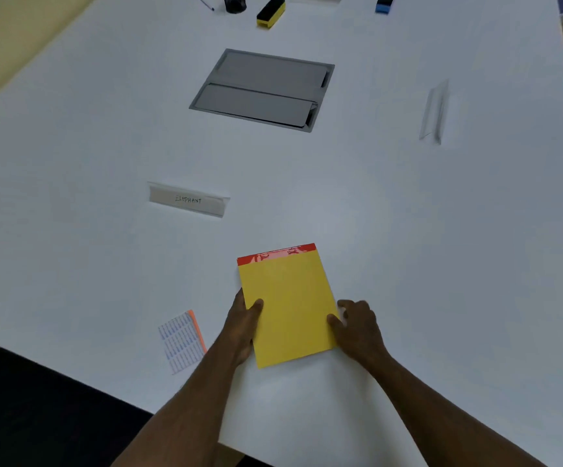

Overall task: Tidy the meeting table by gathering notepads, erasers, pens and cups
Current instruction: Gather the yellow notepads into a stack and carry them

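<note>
A yellow notepad [288, 306] with a red top strip lies near the table's front edge. My left hand [244, 323] grips its left side, thumb on top. My right hand [357, 326] holds its right side, thumb against the edge. A small notepad [181, 342] with blue print and an orange edge lies to the left of my left arm. At the far end of the white table [408, 230] lie a yellow-and-black eraser [271, 12], a blue-and-black eraser [384, 3], a blue pen [204, 2] and a black cup [235, 3].
A grey cable hatch [263, 90] is set into the table's middle. A clear name stand reading ELEPHANT [188, 199] stands left of centre; another clear stand [435, 111] is at the right. Dark floor shows beyond the front left edge.
</note>
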Action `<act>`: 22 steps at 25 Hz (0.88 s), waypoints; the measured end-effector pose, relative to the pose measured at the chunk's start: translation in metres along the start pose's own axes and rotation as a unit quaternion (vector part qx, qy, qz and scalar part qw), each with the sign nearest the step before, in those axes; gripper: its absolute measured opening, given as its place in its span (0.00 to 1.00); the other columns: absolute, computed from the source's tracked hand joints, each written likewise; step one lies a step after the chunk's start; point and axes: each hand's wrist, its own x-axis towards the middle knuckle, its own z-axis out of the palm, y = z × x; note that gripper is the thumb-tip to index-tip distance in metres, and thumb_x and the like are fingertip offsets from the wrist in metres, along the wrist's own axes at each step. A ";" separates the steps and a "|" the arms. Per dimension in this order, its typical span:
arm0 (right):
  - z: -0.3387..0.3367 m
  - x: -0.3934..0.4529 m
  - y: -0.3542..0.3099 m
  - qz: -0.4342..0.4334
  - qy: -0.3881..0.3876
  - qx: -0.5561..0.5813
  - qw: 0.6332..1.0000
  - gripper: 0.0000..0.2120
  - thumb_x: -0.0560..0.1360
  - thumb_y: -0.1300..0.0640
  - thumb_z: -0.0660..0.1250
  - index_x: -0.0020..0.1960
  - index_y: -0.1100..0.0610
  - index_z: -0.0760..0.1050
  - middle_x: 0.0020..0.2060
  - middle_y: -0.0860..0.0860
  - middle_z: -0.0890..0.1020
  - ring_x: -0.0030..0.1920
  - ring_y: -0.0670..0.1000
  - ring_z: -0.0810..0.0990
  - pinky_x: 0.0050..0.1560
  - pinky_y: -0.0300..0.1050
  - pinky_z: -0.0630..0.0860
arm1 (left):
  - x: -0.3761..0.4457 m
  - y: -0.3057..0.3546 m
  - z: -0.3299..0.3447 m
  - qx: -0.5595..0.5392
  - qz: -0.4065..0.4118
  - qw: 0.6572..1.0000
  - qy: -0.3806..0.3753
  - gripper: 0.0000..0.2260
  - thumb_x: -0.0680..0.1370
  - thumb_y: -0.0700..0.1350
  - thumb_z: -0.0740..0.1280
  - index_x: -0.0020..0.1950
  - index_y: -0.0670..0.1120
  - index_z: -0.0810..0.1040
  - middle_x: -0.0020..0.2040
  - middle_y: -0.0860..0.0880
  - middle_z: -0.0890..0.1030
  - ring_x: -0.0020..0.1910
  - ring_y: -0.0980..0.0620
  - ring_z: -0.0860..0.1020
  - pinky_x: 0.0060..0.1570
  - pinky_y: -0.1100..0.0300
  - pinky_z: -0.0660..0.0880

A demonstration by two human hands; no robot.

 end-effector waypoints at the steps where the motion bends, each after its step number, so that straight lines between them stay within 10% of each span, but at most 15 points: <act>1: -0.001 0.001 -0.002 -0.006 0.004 -0.012 1.000 0.24 0.77 0.48 0.64 0.70 0.57 0.68 0.64 0.57 0.72 0.65 0.56 0.70 0.64 0.50 0.68 | -0.003 0.000 0.000 -0.008 -0.001 1.000 -0.002 0.19 0.83 0.41 0.60 0.73 0.52 0.66 0.67 0.47 0.76 0.62 0.43 0.77 0.63 0.39 0.72; 7: -0.034 0.013 -0.028 0.068 -0.090 0.304 0.946 0.16 0.75 0.58 0.62 0.63 0.52 0.71 0.59 0.53 0.79 0.53 0.52 0.79 0.53 0.51 0.77 | -0.026 0.018 0.005 0.057 0.071 0.995 -0.046 0.18 0.81 0.41 0.64 0.69 0.51 0.68 0.66 0.47 0.77 0.61 0.46 0.78 0.63 0.42 0.74; 15: -0.038 0.002 -0.044 -0.106 0.056 0.295 0.948 0.20 0.74 0.68 0.59 0.61 0.50 0.71 0.51 0.44 0.78 0.49 0.36 0.74 0.45 0.32 0.69 | -0.043 0.019 0.014 0.194 0.243 0.949 0.051 0.23 0.80 0.34 0.61 0.72 0.52 0.67 0.68 0.56 0.72 0.69 0.57 0.68 0.70 0.59 0.64; 22: -0.038 0.007 -0.032 -0.120 -0.008 0.205 0.971 0.22 0.78 0.65 0.58 0.69 0.54 0.61 0.53 0.48 0.73 0.50 0.50 0.72 0.53 0.45 0.69 | -0.047 0.023 0.019 0.212 0.183 0.957 0.082 0.19 0.81 0.39 0.62 0.72 0.47 0.67 0.67 0.50 0.75 0.67 0.50 0.71 0.66 0.55 0.67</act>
